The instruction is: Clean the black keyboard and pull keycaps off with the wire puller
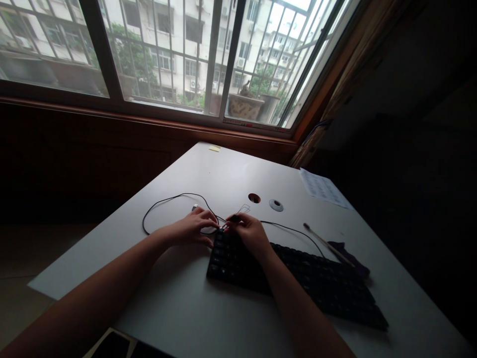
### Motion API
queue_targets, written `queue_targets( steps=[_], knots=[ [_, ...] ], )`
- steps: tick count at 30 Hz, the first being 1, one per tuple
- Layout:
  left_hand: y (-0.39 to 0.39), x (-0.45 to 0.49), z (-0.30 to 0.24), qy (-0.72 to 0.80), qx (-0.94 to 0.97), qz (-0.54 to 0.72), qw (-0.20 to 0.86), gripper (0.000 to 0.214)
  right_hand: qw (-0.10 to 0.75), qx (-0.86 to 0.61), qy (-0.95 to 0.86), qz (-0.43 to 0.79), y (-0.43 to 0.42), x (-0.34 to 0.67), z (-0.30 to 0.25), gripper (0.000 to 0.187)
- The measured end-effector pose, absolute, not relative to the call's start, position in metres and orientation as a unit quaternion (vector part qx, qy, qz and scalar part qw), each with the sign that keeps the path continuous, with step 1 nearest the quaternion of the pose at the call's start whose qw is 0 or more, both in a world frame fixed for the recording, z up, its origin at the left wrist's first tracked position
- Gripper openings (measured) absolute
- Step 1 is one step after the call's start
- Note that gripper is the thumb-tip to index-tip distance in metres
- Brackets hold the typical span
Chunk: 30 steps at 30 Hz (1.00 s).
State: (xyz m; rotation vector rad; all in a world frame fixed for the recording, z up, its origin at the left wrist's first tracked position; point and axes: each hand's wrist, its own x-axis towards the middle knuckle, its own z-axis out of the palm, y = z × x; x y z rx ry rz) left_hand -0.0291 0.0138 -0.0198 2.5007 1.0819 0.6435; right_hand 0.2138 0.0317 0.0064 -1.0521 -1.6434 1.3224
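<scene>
A black keyboard (316, 283) lies on the white table (186, 308), with a black cable (167, 201) looping off to the left. My left hand (194, 227) rests at the keyboard's far left corner, fingers curled, touching the corner and the cable. My right hand (248, 231) is closed in a pinch over the same corner. It grips a thin wire keycap puller (240, 213) that sticks up toward the window. What sits in the puller's tip is too small to make out.
A cable hole (254, 198) and its round cover (276, 205) lie beyond the hands. A slim brush (328, 244), a dark cloth (354, 256) and a printed sheet (322, 188) are to the right. A phone (112, 344) lies at the near edge.
</scene>
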Motion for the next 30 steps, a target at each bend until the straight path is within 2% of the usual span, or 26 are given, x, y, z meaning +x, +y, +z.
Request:
queue_targets(
  steps=[9,15,20,30],
  knots=[
    [0.020,-0.027,-0.029,0.384,0.880,0.244,0.134,0.055,0.394,-0.365,-0.690,0.485,0.030,0.210,0.004,0.017],
    [0.021,-0.028,-0.029,0.378,0.880,0.251,0.139,0.058,0.358,-0.372,-0.775,0.365,0.036,0.206,0.010,0.014],
    [0.016,-0.027,-0.024,0.387,0.876,0.252,0.139,0.065,0.332,-0.327,-0.829,0.308,0.038,0.202,0.021,0.022],
    [0.008,-0.029,-0.014,0.421,0.879,0.213,0.063,0.062,0.297,-0.309,-0.850,0.306,0.045,0.207,0.018,0.027]
  ],
)
